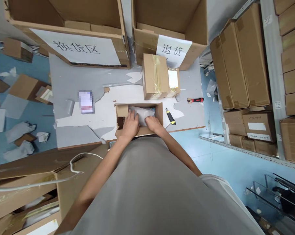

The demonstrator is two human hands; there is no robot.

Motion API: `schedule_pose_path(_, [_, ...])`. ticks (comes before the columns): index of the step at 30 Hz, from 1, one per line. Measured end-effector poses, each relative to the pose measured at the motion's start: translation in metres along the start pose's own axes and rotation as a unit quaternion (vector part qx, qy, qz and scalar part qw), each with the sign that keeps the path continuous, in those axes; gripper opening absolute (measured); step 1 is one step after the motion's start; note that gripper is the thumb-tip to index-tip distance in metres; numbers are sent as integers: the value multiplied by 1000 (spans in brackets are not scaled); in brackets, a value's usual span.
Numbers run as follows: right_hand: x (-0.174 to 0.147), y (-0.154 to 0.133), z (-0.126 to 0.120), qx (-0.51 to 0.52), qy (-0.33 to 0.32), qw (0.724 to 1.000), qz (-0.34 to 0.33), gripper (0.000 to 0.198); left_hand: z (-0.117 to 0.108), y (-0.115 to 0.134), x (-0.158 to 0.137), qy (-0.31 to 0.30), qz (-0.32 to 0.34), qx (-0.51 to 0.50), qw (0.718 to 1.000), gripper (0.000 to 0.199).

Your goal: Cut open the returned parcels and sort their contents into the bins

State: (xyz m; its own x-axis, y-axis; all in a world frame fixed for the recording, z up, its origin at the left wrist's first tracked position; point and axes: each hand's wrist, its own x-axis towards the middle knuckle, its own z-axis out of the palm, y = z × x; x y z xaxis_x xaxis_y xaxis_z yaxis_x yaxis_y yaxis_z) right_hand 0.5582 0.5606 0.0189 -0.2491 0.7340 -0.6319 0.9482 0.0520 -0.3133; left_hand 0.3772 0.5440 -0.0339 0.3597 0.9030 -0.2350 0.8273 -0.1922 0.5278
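Observation:
An opened cardboard box (159,114) sits at the table's near edge, right in front of my body. Inside it lies a whitish wrapped package (143,113), with a bit of blue showing at its right end. My left hand (131,124) reaches over the near wall and rests on the package's left part, its fingers stretched out. At the right end, my right hand (152,123) has its fingers curled against the package's wrapping. The fingertips of that hand are partly hidden.
On the table are a yellow-black utility knife (171,117), a red-black cutter (195,100), a pixelated phone-like object (86,101) and a taped carton (155,76) beside a smaller one (173,81). Two large labelled boxes (76,49) (169,49) stand behind. Shelves of cartons (245,58) are right.

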Motion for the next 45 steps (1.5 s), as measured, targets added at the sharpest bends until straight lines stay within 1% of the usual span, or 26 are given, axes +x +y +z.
schedule_pose_path(2, [-18,-5,-11,19,22,997,-68,30,-14,-6,-9,27,9,-1,1000,83])
schedule_pose_path(4, [-42,-11,-26,71,74,981,-163,28,-30,-13,-13,46,4,-21,999,85])
schedule_pose_path(5, [-54,-14,-36,107,108,966,-208,28,-39,-17,-14,51,1,-45,998,78])
schedule_pose_path(7, [-76,-19,-56,178,178,930,-267,29,-53,-24,-11,63,9,-116,991,47])
schedule_pose_path(8, [-85,-21,-66,203,214,914,-278,29,-59,-26,-9,75,17,-163,984,32])
schedule_pose_path(9, [-91,-22,-75,217,251,901,-280,28,-64,-26,-6,93,21,-216,972,24])
schedule_pose_path(10, [-95,-23,-84,220,286,892,-274,27,-69,-24,-3,118,17,-272,955,23])
schedule_pose_path(12, [-93,-24,-98,203,345,884,-244,35,-81,-16,5,178,-7,-376,910,36])
schedule_pose_path(14, [-79,-26,-105,177,369,885,-224,52,-97,-3,15,230,-18,-443,867,53])
schedule_pose_path(15, [-68,-29,-107,167,372,885,-223,55,-107,4,22,248,-9,-457,854,62])
schedule_pose_path(17, [-39,-37,-109,158,376,881,-239,48,-128,17,37,276,35,-452,848,68])
schedule_pose_path(18, [-23,-42,-111,160,383,875,-248,42,-138,21,46,286,56,-438,851,65])
schedule_pose_path(20, [11,-53,-115,174,399,864,-252,39,-153,25,65,303,77,-408,858,53])
schedule_pose_path(23, [53,-60,-127,190,387,866,-255,36,-161,20,91,341,60,-373,861,34])
schedule_pose_path(25, [69,-57,-132,189,374,870,-259,35,-160,10,105,374,34,-343,861,25])
schedule_pose_path(27, [70,-49,-129,190,378,871,-250,39,-155,-3,116,390,13,-301,870,23])
schedule_pose_path(29, [60,-37,-119,196,382,873,-231,38,-149,-15,122,369,-1,-255,893,28])
schedule_pose_path(31, [43,-23,-103,205,376,880,-207,37,-145,-25,123,316,-17,-218,923,37])
schedule_pose_path(33, [24,-8,-86,210,365,890,-175,38,-141,-30,115,264,-31,-198,943,48])
schedule_pose_path(35, [4,7,-67,215,364,897,-133,40,-138,-29,96,257,-37,-196,946,54])
schedule_pose_path(38, [-20,29,-39,224,366,901,-68,40,-127,-17,53,283,-41,-187,940,49])
schedule_pose_path(39, [-27,36,-29,225,361,904,-49,40,-121,-12,38,265,-45,-177,947,47])
schedule_pose_path(40, [-32,41,-19,224,352,908,-33,39,-113,-6,25,224,-48,-165,959,43])
schedule_pose_path(42, [-39,48,-1,210,334,919,-3,34,-94,5,9,101,-57,-122,986,36])
schedule_pose_path(44, [-41,51,15,177,325,929,23,29,-72,14,4,-7,-72,-56,996,34])
schedule_pose_path(45, [-41,52,21,157,322,933,34,27,-62,18,5,-37,-82,-28,996,36])
